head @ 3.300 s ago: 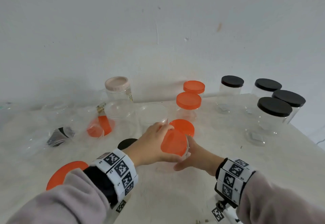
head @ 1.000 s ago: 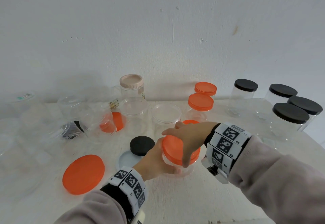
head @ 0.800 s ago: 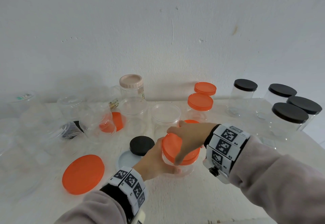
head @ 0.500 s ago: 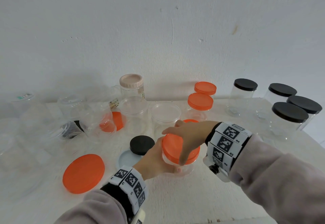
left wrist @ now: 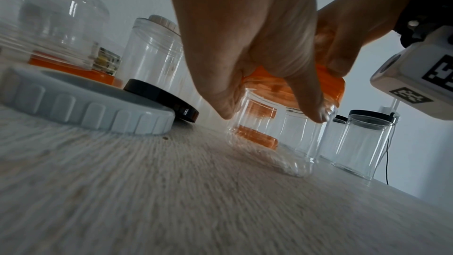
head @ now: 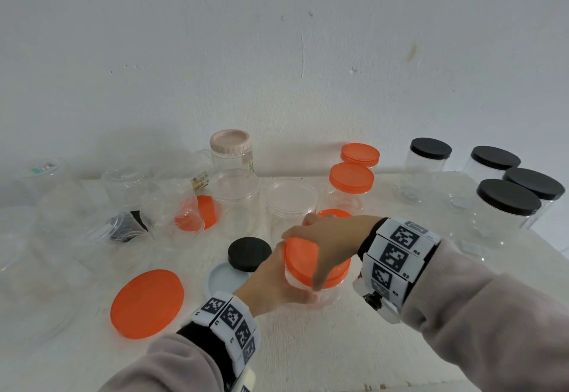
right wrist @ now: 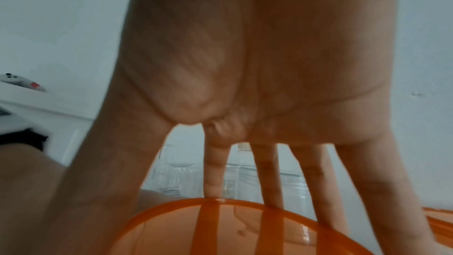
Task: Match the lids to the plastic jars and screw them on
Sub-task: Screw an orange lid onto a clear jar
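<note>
A small clear jar [head: 331,297] stands on the white table [head: 338,345] near the front middle. My left hand [head: 274,280] grips its wall from the left, thumb and fingers curled round it. An orange lid [head: 300,257] sits on the jar's mouth. My right hand [head: 320,250] comes from above, fingers spread down round the lid's rim and gripping it. In the left wrist view the left hand [left wrist: 257,65] holds the jar [left wrist: 272,143] under the orange lid [left wrist: 329,86]. The right wrist view shows the right hand [right wrist: 245,152] over the lid [right wrist: 220,226].
A large orange lid [head: 147,303] lies front left. A black lid [head: 249,253] rests on a pale blue lid [head: 218,280]. Open clear jars [head: 291,204] stand behind the hands. Orange-lidded jars [head: 351,177] are behind, black-lidded jars [head: 508,197] at right, a pink-lidded jar [head: 230,142] at the back.
My right hand has gone from beside the jar to on top of the orange lid. Over the last second its fingers shifted slightly round the rim; the jar stayed in place.
</note>
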